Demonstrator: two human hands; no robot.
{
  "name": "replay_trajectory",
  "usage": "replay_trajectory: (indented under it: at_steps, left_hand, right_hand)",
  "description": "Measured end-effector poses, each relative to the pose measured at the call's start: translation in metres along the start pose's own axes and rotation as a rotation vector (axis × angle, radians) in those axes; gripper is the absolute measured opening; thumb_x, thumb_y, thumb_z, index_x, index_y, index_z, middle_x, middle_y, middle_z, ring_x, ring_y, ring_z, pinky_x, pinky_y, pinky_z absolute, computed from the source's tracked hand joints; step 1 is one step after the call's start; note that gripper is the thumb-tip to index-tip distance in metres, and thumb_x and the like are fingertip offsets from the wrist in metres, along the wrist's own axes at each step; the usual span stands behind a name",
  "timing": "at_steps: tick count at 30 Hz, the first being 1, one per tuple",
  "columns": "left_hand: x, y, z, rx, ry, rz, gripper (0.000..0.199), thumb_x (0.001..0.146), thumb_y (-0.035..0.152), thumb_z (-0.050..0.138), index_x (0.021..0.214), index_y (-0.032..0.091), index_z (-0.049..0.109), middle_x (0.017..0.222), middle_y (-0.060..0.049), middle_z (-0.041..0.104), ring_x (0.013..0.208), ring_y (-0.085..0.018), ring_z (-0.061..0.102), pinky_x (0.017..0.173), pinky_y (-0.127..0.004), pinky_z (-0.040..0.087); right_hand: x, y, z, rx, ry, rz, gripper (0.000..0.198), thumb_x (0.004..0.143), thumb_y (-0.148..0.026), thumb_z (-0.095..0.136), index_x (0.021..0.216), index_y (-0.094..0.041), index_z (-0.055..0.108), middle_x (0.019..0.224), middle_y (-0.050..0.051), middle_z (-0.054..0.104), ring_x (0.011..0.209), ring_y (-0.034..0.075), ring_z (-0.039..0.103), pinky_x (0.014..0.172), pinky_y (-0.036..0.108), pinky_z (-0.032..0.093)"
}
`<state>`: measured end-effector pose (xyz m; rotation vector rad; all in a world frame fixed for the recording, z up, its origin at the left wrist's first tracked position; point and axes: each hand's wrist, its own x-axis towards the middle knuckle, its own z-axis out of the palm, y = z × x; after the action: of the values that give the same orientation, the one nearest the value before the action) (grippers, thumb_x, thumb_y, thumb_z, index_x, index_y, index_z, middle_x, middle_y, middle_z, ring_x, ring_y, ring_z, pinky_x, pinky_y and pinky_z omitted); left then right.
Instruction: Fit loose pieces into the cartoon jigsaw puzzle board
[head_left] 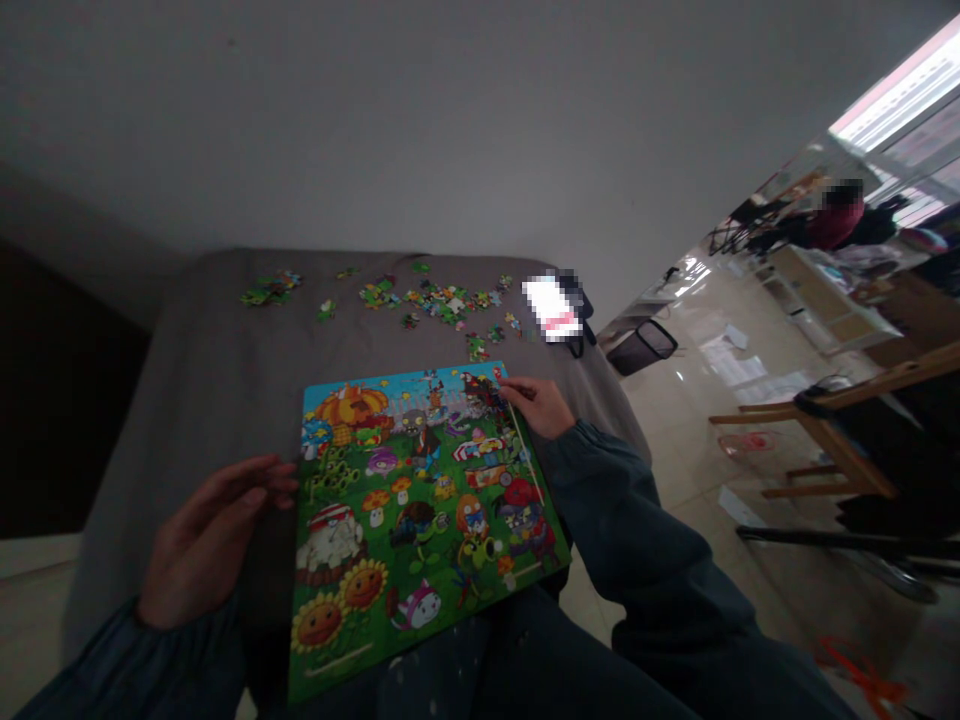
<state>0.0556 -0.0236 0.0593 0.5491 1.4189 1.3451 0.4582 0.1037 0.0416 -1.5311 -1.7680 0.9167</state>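
Observation:
A colourful jigsaw puzzle board (420, 520) with cartoon plants, a pumpkin and zombies lies in front of me. Its near edge reaches over my lap. My right hand (546, 405) is closed at the board's upper right corner, thumb and forefinger pinched on its edge; whether a small piece is also between them I cannot make out. Beside the left edge, my left hand (214, 535) holds nothing, its fingers stretched toward the board. Beyond the far edge, loose puzzle pieces (450, 300) are scattered, one small cluster (477, 347) lying close to the board.
A grey cloth (225, 350) covers the surface under the pieces, which meets a plain wall. At its far right lies a phone with a bright screen (553, 308). On the floor to the right are a dark bin (641, 347) and a wooden chair (817, 430); a person sits farther back.

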Motion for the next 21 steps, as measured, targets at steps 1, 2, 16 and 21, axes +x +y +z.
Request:
replay_trajectory:
  at_steps: [1,2,16,21]
  left_hand:
    - [0.0,0.0,0.0,0.002,-0.002,-0.005,0.049,0.037,0.039,0.101,0.082,0.028,0.086,0.084,-0.002,0.08,0.078,-0.018,0.069,0.064,-0.018,0.061]
    - [0.0,0.0,-0.001,0.004,-0.004,-0.009,0.05,0.037,0.04,0.102,0.083,0.029,0.085,0.085,-0.002,0.08,0.078,-0.018,0.069,0.065,-0.019,0.061]
    - [0.004,-0.004,-0.005,0.012,-0.011,-0.016,0.052,0.038,0.045,0.102,0.084,0.028,0.085,0.086,-0.003,0.08,0.079,-0.018,0.068,0.065,-0.019,0.061]
    - [0.004,-0.005,-0.006,0.008,-0.012,0.006,0.048,0.04,0.039,0.101,0.085,0.028,0.085,0.088,-0.003,0.081,0.082,-0.019,0.07,0.066,-0.02,0.061]
  right_hand:
    - [0.0,0.0,0.0,-0.019,-0.006,-0.007,0.027,0.095,-0.038,0.07,0.113,-0.021,0.083,0.11,0.007,0.083,0.097,0.026,0.079,0.089,0.039,0.062]
    - [0.0,0.001,-0.001,-0.041,-0.013,-0.015,0.028,0.096,-0.038,0.069,0.113,-0.021,0.083,0.109,0.007,0.083,0.095,0.026,0.079,0.087,0.039,0.062]
    - [-0.015,-0.012,0.001,-0.502,-0.089,-0.289,0.04,0.1,-0.034,0.064,0.136,-0.02,0.073,0.149,0.011,0.065,0.14,0.032,0.054,0.119,0.053,0.043]
    - [-0.015,-0.011,0.001,-0.626,-0.133,-0.301,0.042,0.106,-0.037,0.055,0.142,-0.019,0.069,0.153,0.011,0.061,0.144,0.032,0.051,0.119,0.054,0.043]
